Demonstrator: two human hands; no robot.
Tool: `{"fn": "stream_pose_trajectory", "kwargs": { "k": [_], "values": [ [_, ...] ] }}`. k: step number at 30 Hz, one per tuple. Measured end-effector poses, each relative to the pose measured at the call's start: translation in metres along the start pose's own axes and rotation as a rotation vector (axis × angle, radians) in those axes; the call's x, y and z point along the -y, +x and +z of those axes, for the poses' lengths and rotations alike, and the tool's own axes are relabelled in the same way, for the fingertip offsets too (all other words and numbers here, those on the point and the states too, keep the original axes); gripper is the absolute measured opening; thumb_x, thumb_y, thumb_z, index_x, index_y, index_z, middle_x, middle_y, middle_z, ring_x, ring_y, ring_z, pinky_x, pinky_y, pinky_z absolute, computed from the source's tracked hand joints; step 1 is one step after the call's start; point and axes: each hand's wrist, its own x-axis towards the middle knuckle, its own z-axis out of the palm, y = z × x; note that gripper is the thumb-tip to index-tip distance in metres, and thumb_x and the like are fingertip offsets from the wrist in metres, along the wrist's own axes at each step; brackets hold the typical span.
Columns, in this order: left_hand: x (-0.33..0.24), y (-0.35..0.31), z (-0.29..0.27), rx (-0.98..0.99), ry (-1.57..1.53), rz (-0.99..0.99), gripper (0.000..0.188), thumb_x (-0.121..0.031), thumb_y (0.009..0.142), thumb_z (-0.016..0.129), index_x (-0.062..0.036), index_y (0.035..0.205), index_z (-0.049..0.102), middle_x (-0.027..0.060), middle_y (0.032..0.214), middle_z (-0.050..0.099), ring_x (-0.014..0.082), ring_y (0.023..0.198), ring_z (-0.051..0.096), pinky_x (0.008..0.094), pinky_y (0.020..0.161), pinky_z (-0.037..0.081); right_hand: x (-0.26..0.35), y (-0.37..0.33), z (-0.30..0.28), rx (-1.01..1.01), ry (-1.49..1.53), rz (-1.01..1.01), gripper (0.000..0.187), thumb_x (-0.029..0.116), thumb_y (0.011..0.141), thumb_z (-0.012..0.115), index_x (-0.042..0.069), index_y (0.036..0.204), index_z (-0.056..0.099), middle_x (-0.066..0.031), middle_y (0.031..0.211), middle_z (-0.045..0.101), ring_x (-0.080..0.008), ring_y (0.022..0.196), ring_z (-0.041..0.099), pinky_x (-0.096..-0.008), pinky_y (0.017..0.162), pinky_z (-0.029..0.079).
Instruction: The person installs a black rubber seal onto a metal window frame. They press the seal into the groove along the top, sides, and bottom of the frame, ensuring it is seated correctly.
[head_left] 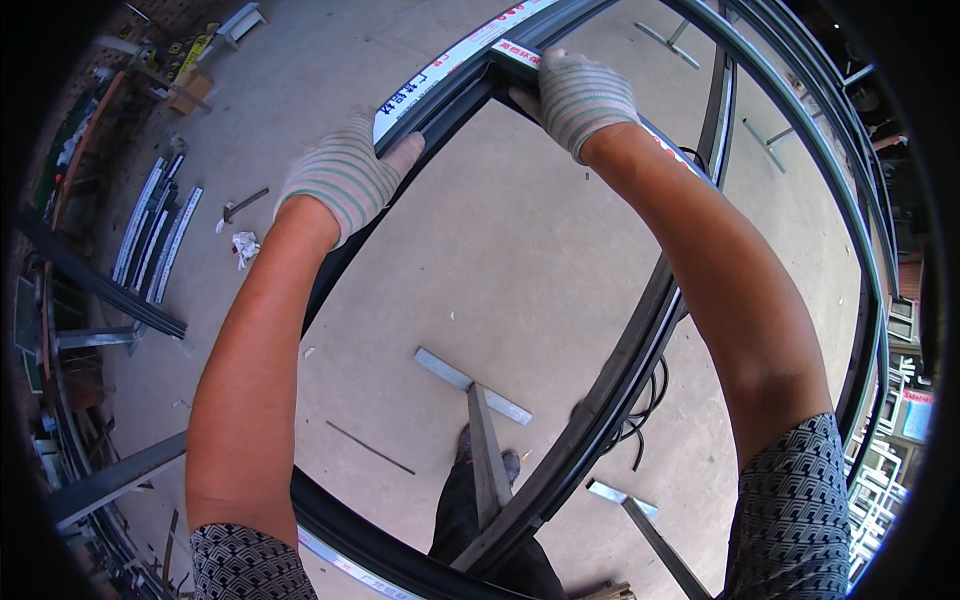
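Observation:
A large dark aluminium window frame (445, 103) spans the view, with strips of printed white film along its outer face. My left hand (345, 175), in a striped knit glove, closes round the frame's far left bar, its thumb lying over the inner edge. My right hand (587, 97), gloved alike, grips the dark crossbar (517, 66) where it meets that bar at the far side. Its thumb is on the inner side of the crossbar, and the other fingers are partly hidden. Toward me, the crossbar runs under my right forearm.
A grey metal stand (487, 440) rises beneath the frame, close to my feet. Loops of black cord (640, 420) hang at the crossbar. On the floor at left lie a hammer (243, 205), crumpled white paper (244, 248) and several stacked profiles (155, 230). More frames are at right.

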Motion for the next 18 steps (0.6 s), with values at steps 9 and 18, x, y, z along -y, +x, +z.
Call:
{"fn": "stream_pose_trajectory", "kwargs": {
  "k": [9,18],
  "values": [
    [0.002,0.002,0.004,-0.007,-0.008,0.003,0.092,-0.069,0.101,0.056,0.0042,0.156,0.048,0.0351,0.132,0.069,0.0459,0.124,0.069,0.0452,0.108,0.054,0.006,0.007,0.001,0.012,-0.009,0.023,0.055,0.053,0.099,0.071,0.003,0.121,0.076,-0.0213,0.113,0.078,-0.0396,0.105,0.076,-0.0483,0.093,0.063],
    [-0.002,-0.004,-0.001,-0.015,-0.016,-0.002,0.091,-0.067,0.100,0.058,0.0044,0.156,0.048,0.0355,0.129,0.070,0.0460,0.121,0.070,0.0452,0.107,0.054,0.008,0.012,0.005,-0.045,-0.006,-0.004,0.060,0.058,0.099,0.069,0.003,0.121,0.073,-0.0221,0.104,0.079,-0.0382,0.095,0.078,-0.0471,0.084,0.063]
  ]
}}
